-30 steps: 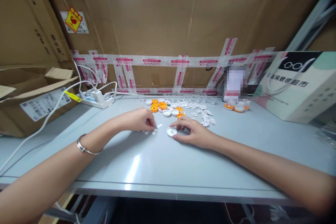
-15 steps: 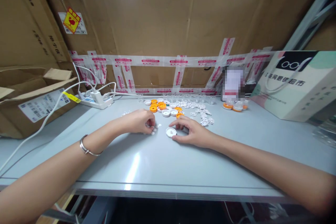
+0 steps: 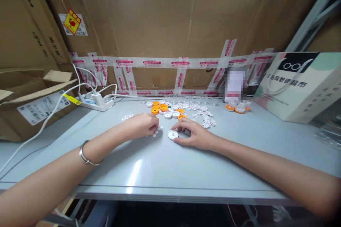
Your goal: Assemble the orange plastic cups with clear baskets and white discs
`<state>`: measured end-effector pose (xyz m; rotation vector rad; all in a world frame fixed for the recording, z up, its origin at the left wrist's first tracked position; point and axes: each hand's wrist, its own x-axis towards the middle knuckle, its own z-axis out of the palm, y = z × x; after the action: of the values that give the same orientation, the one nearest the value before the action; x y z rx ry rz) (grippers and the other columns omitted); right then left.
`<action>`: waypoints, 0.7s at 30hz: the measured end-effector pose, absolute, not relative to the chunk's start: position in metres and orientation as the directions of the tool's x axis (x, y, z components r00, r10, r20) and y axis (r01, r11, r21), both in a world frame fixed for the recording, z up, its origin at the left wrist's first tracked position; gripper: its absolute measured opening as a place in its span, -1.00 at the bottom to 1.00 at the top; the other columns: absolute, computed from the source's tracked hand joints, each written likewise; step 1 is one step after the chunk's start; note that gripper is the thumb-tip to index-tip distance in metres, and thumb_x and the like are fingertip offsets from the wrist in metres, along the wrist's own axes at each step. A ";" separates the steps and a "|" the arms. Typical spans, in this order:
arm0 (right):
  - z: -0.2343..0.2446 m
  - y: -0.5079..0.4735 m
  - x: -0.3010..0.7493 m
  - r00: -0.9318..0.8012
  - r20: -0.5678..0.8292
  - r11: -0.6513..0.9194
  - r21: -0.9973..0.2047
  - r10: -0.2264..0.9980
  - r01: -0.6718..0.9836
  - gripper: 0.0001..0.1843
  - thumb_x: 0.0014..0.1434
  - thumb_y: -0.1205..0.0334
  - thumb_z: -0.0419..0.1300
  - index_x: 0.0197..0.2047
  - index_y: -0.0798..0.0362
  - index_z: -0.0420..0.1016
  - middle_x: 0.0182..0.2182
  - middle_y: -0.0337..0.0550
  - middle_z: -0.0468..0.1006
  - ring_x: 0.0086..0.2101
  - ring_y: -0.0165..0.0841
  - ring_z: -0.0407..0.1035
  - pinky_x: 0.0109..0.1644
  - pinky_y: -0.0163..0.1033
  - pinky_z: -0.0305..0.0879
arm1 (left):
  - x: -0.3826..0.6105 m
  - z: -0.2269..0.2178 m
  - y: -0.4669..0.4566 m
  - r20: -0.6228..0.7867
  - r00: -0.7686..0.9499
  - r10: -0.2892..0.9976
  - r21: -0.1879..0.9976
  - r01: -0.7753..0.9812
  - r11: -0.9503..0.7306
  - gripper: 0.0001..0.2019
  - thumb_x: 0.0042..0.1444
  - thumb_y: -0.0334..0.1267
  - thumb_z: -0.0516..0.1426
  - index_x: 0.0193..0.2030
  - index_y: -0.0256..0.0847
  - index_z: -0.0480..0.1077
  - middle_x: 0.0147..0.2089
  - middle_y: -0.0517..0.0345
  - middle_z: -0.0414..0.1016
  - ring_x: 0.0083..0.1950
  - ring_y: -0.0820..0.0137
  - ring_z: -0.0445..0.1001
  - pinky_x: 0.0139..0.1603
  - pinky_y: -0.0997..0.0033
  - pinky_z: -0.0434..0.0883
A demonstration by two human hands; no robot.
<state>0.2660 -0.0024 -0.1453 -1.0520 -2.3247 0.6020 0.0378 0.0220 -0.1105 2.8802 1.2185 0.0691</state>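
Head view: I find the right hand (image 3: 188, 133) with thumb and fingers parted, gripping the rim of a white cap (image 3: 173, 134) on the table (image 3: 149, 165). The left hand (image 3: 145, 125) has fingers bunched at small white discs (image 3: 155, 135); whether one is pinched, I cannot tell. I judge it best to keep the cap flat and separate discs singly.

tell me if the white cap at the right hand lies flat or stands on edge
Flat: the white cap lies on the table, its recessed inside facing up, at the right hand.
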 end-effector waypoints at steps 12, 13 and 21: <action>-0.151 0.002 0.268 -0.574 0.293 0.618 -0.588 0.765 0.523 -0.68 0.01 0.08 0.24 -0.15 0.01 0.47 -0.31 -0.16 0.35 -0.29 -0.37 0.30 -0.19 -0.26 0.25 | 0.058 -0.127 0.007 0.328 0.802 0.500 0.145 0.480 -0.865 -0.85 0.12 -0.41 0.03 -0.30 -0.25 0.43 -0.30 0.12 0.49 -0.27 0.44 0.45 -0.22 0.51 0.32; -0.151 0.002 0.268 -0.577 0.296 0.621 -0.587 0.761 0.519 -0.68 0.01 0.08 0.24 -0.15 0.01 0.47 -0.32 -0.16 0.34 -0.30 -0.37 0.30 -0.19 -0.26 0.25 | 0.059 -0.128 0.007 0.322 0.804 0.499 0.131 0.485 -0.865 -0.85 0.13 -0.41 0.03 -0.31 -0.25 0.44 -0.30 0.12 0.49 -0.27 0.43 0.45 -0.22 0.50 0.32; -0.149 0.001 0.266 -0.580 0.288 0.618 -0.592 0.762 0.517 -0.69 0.01 0.10 0.25 -0.16 0.02 0.48 -0.32 -0.16 0.35 -0.29 -0.37 0.29 -0.18 -0.26 0.25 | 0.053 -0.128 0.009 0.321 0.837 0.442 0.045 0.453 -0.890 -0.80 0.13 -0.39 0.03 -0.27 -0.20 0.49 -0.28 0.12 0.53 -0.25 0.41 0.48 -0.20 0.46 0.32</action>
<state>0.2664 0.0013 -0.1487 -1.0049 -2.3178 0.6180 0.0530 0.0093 -0.1284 3.0430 0.7411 0.5195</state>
